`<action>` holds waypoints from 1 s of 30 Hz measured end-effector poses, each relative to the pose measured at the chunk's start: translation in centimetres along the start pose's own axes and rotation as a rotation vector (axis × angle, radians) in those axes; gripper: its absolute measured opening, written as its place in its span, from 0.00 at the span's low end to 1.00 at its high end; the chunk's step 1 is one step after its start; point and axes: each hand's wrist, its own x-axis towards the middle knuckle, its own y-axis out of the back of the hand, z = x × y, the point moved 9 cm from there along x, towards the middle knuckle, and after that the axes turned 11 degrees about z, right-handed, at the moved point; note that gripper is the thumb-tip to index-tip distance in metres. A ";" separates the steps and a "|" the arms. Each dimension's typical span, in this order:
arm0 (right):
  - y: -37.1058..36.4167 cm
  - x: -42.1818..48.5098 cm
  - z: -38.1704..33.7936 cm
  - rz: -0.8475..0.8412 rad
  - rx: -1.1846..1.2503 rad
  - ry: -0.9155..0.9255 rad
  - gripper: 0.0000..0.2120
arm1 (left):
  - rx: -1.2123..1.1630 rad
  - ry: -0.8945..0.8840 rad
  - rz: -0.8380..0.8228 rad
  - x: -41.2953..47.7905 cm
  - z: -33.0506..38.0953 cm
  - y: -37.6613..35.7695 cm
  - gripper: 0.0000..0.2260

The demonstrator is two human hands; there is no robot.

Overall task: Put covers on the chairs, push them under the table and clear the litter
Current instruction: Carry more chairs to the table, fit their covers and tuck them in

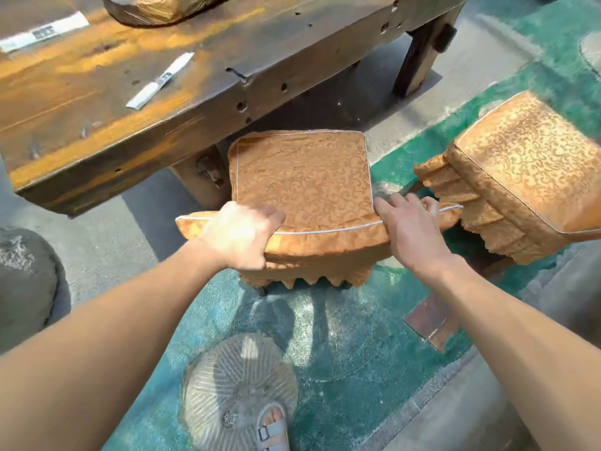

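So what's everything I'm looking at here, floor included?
gold patterned fabric cover with white piping: one, gold, on the centre stool by the table.
covered stool: one, gold, right.
dark brown wooden table: one, brown with orange streaks, upper left.
white paper strips: two, white, on the table.
gold fabric bundle: one, gold, table's far edge, cut off.
ribbed grey disc: one, grey, on the green floor.
rusty flat plate: one, brown, floor, lower right.
sandalled foot: one, grey sandal, bottom.
left hand: grips the cover's near left edge.
right hand: holds its near right corner.
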 end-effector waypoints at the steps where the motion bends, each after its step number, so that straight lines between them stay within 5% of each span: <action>1: -0.1 1.1 0.4 0.005 0.001 0.008 0.20 | 0.000 0.013 -0.015 0.8 -0.6 -0.2 0.16; 13: -2.5 17.3 6.5 -0.014 0.038 0.221 0.22 | 0.053 0.273 -0.037 12.0 -5.1 -1.4 0.16; 30: -3.8 36.5 5.0 0.027 0.054 0.487 0.23 | 0.085 0.515 -0.038 20.6 -16.2 -1.9 0.14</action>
